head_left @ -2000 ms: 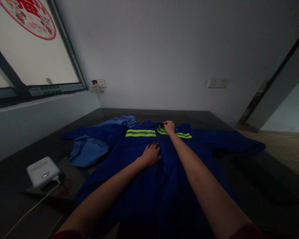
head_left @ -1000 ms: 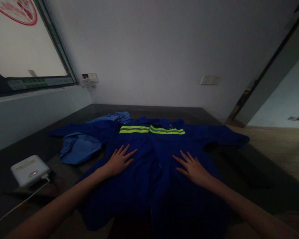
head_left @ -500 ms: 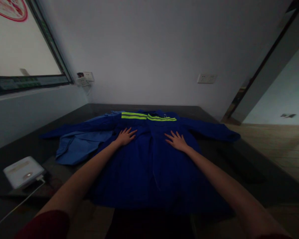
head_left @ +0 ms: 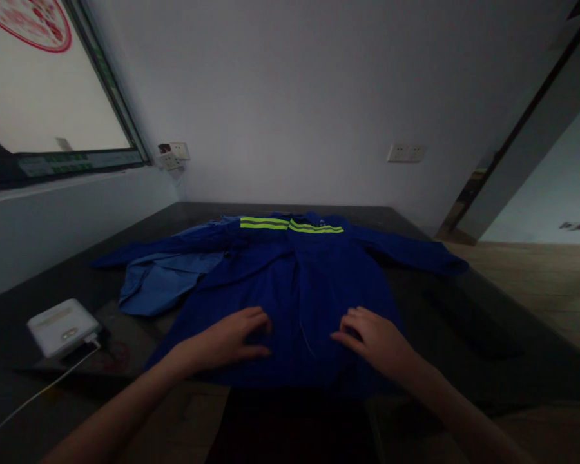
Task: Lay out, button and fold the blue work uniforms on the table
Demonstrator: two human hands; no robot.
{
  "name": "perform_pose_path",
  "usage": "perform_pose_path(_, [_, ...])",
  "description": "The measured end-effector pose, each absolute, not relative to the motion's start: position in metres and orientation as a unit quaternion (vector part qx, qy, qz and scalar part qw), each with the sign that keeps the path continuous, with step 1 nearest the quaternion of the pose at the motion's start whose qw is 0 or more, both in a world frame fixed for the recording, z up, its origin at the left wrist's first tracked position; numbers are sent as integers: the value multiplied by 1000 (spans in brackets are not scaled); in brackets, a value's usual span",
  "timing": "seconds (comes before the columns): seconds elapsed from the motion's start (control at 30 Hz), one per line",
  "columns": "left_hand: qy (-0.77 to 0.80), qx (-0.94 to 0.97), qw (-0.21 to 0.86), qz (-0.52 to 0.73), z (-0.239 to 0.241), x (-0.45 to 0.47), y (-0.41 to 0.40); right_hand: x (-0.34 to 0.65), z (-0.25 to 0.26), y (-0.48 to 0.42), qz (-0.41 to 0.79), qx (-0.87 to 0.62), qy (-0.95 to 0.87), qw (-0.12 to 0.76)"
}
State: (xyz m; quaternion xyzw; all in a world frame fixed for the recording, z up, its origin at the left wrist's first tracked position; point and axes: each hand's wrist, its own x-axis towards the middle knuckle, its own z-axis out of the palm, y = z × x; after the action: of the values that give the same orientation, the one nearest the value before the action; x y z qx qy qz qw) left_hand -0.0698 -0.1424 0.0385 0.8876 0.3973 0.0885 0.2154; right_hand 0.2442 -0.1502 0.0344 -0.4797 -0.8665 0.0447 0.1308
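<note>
A dark blue work jacket [head_left: 290, 277] lies spread on the dark table, its sleeves out to both sides and yellow-green reflective strips across the chest. My left hand [head_left: 246, 335] is over the lower left part of the jacket, fingers curved and thumb apart. Over the lower right part is my right hand [head_left: 370, 335], its fingers bent and thumb apart in the same way. Neither hand grips any cloth. Whether the fingertips touch the jacket I cannot tell. Under the jacket's left side, a lighter blue garment [head_left: 162, 283] sticks out.
At the left of the table [head_left: 367, 211] sits a white box-shaped device [head_left: 62, 325] with a white cable [head_left: 43, 390] plugged in. A dark flat object [head_left: 468, 322] lies at the right. Behind stands a wall with sockets [head_left: 406, 153]; a window [head_left: 53, 84] is at upper left.
Both hands have come back from the jacket's chest towards its lower hem, and their flat, spread fingers are now bent. Creases have formed on the jacket's left side. The view has shifted slightly.
</note>
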Motion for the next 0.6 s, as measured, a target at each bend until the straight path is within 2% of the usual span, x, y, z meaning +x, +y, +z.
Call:
perform_pose_path(0.17, [435,869,211,100,17,-68,-180,241,-2,-197,-31,-567,-815,114])
perform_pose_path(0.37, [431,871,208,115,10,-79,-180,232,-19,-197,48,-616,-758,206])
perform_pose_path(0.6, [366,913,-54,173,13,-91,-184,228,-5,-195,286,-555,-683,380])
